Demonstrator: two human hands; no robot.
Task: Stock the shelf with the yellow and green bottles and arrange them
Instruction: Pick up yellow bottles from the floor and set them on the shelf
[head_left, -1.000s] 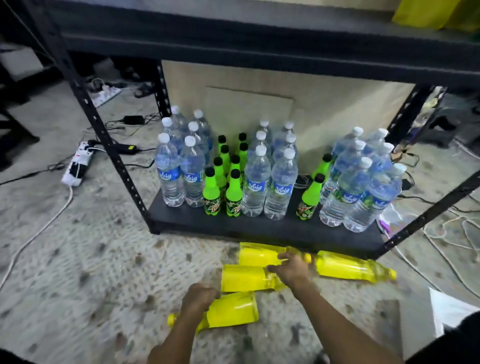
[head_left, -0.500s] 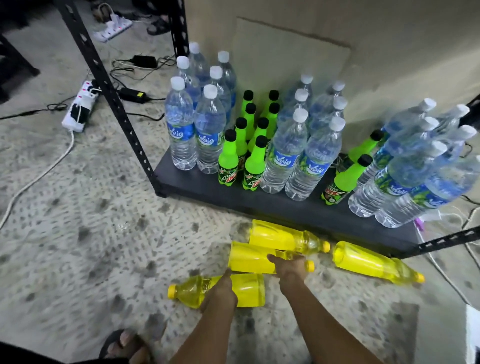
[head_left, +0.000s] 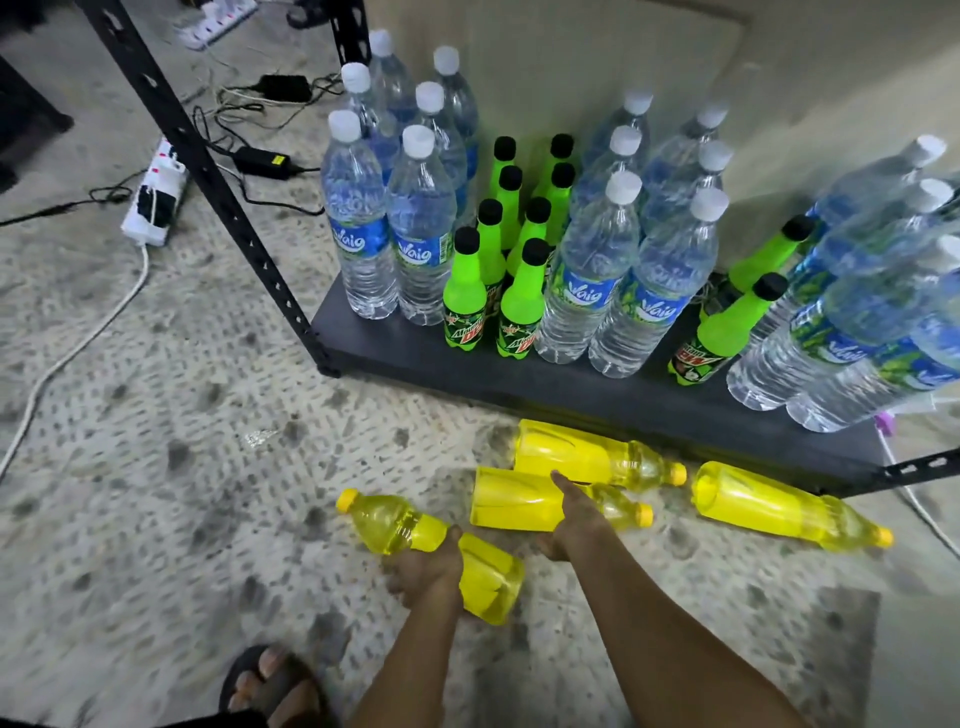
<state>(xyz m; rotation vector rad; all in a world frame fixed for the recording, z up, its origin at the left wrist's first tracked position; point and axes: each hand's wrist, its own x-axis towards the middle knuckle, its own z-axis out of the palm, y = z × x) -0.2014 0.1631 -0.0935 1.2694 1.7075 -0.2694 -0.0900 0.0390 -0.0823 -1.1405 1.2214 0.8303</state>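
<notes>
The left hand (head_left: 426, 571) has its grip wrapped around the middle of the nearest yellow bottle (head_left: 395, 525), which is tilted, cap pointing far-left, its base near the floor (head_left: 182, 441). The right hand (head_left: 576, 519) lies across the middle yellow bottle (head_left: 514, 501), its grip curled over the bottle just behind the neck; that bottle lies on its side, cap to the right. Just beyond it lies the far yellow bottle (head_left: 582, 457), touching the front edge of the shelf board (head_left: 571, 387). The right yellow bottle (head_left: 779, 506) lies apart on the floor. On the shelf board stand green Mountain Dew bottles (head_left: 465, 296) in rows between groups of Vaig water bottles (head_left: 363, 234). A sandalled foot (head_left: 270, 680) shows near left.
</notes>
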